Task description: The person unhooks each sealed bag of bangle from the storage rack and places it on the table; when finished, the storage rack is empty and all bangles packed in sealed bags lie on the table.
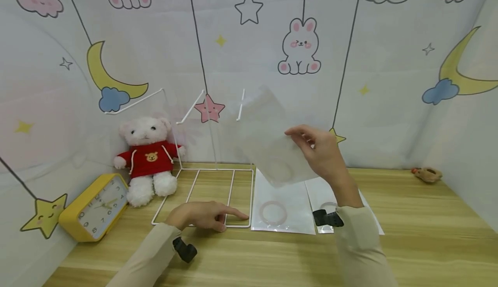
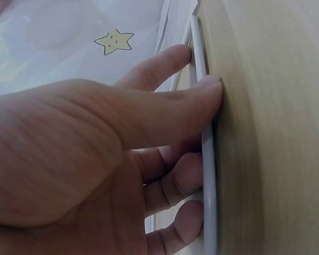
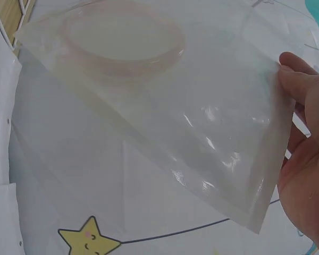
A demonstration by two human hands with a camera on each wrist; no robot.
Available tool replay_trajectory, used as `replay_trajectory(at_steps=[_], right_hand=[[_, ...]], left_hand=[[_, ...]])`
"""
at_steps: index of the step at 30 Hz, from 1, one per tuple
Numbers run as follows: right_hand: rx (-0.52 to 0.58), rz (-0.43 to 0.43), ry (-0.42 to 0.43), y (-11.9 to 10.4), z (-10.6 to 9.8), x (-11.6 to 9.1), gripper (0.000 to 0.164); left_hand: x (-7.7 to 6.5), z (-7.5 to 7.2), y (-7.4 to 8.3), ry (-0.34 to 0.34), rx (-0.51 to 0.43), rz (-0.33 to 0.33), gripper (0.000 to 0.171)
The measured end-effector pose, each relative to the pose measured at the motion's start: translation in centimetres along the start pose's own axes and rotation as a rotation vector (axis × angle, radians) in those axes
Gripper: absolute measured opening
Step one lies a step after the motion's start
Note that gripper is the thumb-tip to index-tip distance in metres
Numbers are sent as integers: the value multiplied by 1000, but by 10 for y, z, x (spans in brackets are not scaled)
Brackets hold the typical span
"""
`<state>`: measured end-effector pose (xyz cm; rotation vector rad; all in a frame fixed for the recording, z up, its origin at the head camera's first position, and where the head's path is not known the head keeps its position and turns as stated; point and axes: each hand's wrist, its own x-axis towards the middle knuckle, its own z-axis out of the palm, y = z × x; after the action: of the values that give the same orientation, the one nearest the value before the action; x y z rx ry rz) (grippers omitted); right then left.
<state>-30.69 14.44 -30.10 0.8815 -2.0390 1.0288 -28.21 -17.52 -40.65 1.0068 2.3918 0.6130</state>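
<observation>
My right hand (image 1: 320, 153) pinches the edge of a translucent plastic bag (image 1: 264, 131) and holds it raised and tilted above the table. In the right wrist view, a pale pink ring (image 3: 127, 66) shows near one end of the bag. On the left, my left hand (image 1: 204, 215) rests at the front bar of a white wire rack (image 1: 233, 226). Its thumb (image 2: 202, 101) crosses the bar while curled fingers meet it from the inner side. The index finger reaches toward the rack's front right corner. Right beside the rack lies another clear bag (image 1: 295, 213) with a pink ring.
More flat bags (image 1: 324, 230) lie partly beneath my right forearm. A teddy bear (image 1: 149, 159) in a red hoodie sits behind the rack's left side, near a yellow clock (image 1: 97, 207). A small brown object (image 1: 428, 174) lies far right. Patterned cloth (image 1: 249, 62) backs the table.
</observation>
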Motion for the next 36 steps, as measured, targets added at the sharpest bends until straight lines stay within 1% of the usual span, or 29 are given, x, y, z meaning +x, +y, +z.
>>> replay_trajectory(at_steps=[6,11,17,20,24,31,36], right_hand=[[7,-9,2,-7,-10,1,17],[8,-9,0,-12,-16,0,18],[-3,-28,-20,-14,-23,0,18],[-2,-39,-28,-16,-27,-1,18],[16,-48,-39,-20,-32,-2,18],[48,-59,-44,-26,-41,-4,21],[109,-80,-61,-29,-46,-4,24]], left_hand=[[0,0,0,-1,9,-6,56],[0,0,0,-7,2,2,56],[-2,-1,0,-10,-5,-14,56],[-1,-1,0,-14,0,-7,56],[0,0,0,-14,8,6,55],[0,1,0,-6,7,-27,55],[0,1,0,-3,4,-31,56]])
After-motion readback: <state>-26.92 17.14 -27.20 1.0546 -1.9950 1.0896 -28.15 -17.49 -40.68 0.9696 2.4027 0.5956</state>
